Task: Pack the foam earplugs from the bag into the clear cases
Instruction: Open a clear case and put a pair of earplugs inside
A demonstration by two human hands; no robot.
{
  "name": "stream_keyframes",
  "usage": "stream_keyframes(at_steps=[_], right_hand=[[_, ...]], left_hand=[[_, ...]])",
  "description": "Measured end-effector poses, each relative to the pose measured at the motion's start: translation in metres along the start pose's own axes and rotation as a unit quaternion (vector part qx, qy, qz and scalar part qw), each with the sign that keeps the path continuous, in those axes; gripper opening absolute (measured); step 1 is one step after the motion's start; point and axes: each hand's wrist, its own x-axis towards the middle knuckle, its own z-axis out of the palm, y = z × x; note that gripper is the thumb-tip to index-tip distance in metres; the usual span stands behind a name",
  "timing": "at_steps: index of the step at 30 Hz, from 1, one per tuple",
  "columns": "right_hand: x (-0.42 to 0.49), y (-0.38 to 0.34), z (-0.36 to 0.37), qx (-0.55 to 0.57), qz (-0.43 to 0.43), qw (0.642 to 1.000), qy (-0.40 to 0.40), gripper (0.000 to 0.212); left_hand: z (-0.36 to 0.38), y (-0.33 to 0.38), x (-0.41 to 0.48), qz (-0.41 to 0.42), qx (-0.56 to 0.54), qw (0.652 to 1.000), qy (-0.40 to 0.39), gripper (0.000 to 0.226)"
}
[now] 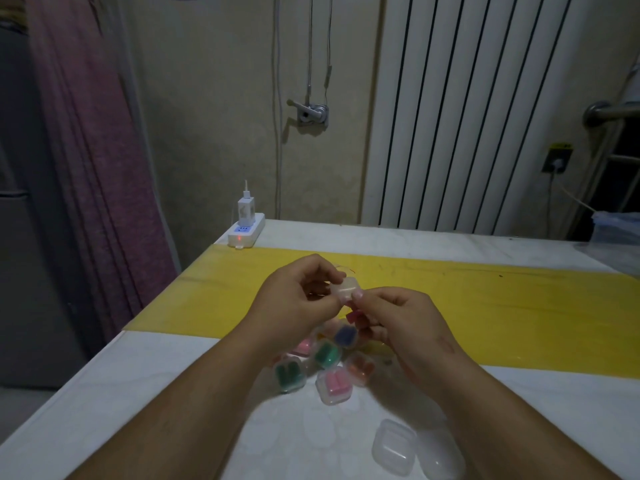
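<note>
Now | clear case [345, 288] pinched between my left hand [298, 299] and right hand [401, 318] | above the filled cases [325, 362]

My left hand [298, 296] and right hand [401, 320] cover part of the clear case [344, 288]; contents indeterminate. My right hand also hides some filled cases [327, 355].

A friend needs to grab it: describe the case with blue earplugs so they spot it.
On the white table, at the near edge of the yellow strip, filled cases cluster. The blue case, beside a green one, alone holds dark blue.
</note>
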Motion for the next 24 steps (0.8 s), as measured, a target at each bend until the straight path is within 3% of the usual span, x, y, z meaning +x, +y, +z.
stream_keyframes(at_steps=[10, 15, 17, 21, 24], right_hand=[[-0.0025, -0.0031, 0.0041, -0.052, -0.019, 0.998, 0.027, 0.019], [-0.0042, 0.0003, 0.0058, -0.046, -0.001, 0.998, 0.043, 0.016], [-0.0048, -0.0014, 0.0065, 0.006, 0.022, 0.999, 0.039, 0.013], [0.0020, -0.0007, 0.0033, -0.017, -0.008, 0.999, 0.043, 0.011], [0.0035, 0.0003, 0.0006, -0.018, -0.013, 0.999, 0.048, 0.012]], left_hand=[[0.0012, 0.0000, -0.0030, 0.013, 0.041, 0.999, -0.003, 0.015], [-0.0008, -0.0010, 0.0034, -0.042, -0.088, 0.995, 0.038, 0.011], [-0.0032, 0.0017, 0.0051, -0.058, -0.123, 0.990, 0.041, 0.017], [-0.0045, 0.0050, 0.0023, -0.068, -0.117, 0.991, 0.000, 0.041], [-0.0034, 0.0064, 0.0000, -0.088, -0.107, 0.990, -0.031, 0.042]])
